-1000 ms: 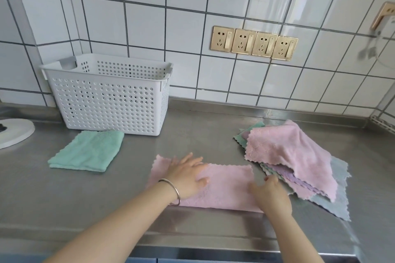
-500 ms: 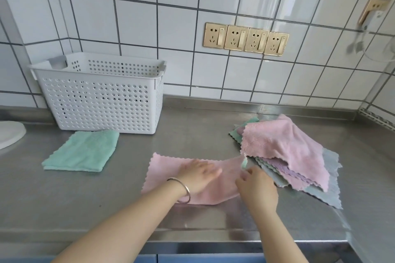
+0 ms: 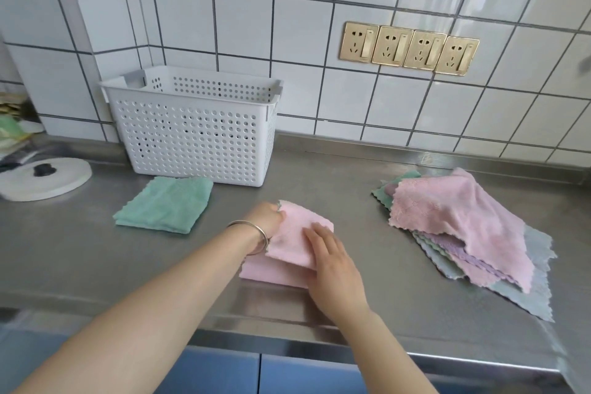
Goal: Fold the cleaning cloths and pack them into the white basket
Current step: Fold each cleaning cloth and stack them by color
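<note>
1. Both forearms are bare, with no sleeves in view.
2. The left hand (image 3: 267, 217) wears a thin silver bangle (image 3: 256, 235) at the wrist, a plain smooth metal ring.
3. The right hand (image 3: 335, 272) wears nothing.

Both forearms reach forward from the near edge, bare, converging toward the middle. The left hand (image 3: 267, 216) sits farther in, fingers curled shut in a pinch, a thin bangle (image 3: 252, 235) on its wrist. The right hand (image 3: 332, 269) lies palm down, fingers extended flat and pointing far-left, just beside the left.
</note>
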`<state>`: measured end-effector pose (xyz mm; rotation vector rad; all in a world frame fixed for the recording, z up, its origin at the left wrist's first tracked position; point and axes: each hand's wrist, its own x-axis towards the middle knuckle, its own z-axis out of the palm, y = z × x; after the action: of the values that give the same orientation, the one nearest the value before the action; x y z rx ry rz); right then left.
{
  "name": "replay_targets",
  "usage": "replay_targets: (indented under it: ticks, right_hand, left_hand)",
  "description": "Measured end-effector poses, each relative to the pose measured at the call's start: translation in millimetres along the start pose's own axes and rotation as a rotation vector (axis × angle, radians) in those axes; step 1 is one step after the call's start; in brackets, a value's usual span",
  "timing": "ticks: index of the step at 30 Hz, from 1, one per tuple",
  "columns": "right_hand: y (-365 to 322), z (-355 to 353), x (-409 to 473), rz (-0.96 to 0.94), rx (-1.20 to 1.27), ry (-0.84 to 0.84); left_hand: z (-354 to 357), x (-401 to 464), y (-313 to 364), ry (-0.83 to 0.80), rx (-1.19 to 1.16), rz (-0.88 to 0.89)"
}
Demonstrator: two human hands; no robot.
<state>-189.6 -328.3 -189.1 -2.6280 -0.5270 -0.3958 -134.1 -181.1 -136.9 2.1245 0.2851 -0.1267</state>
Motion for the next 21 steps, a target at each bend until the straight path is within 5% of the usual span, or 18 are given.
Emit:
replay_targets:
  ticks: [17, 21]
  right_hand:
    - [-3.5, 2.0, -4.5, -0.015, -0.045, -0.329]
    - [-0.4, -4.6, -14.2, -0.083, -0.119, -0.345]
  left_hand:
    - [-4.8, 1.9, -51.8, 0.188, 0.406, 0.088]
    - [-6.1, -28.6, -56.0, 0.199, 0.648, 0.377]
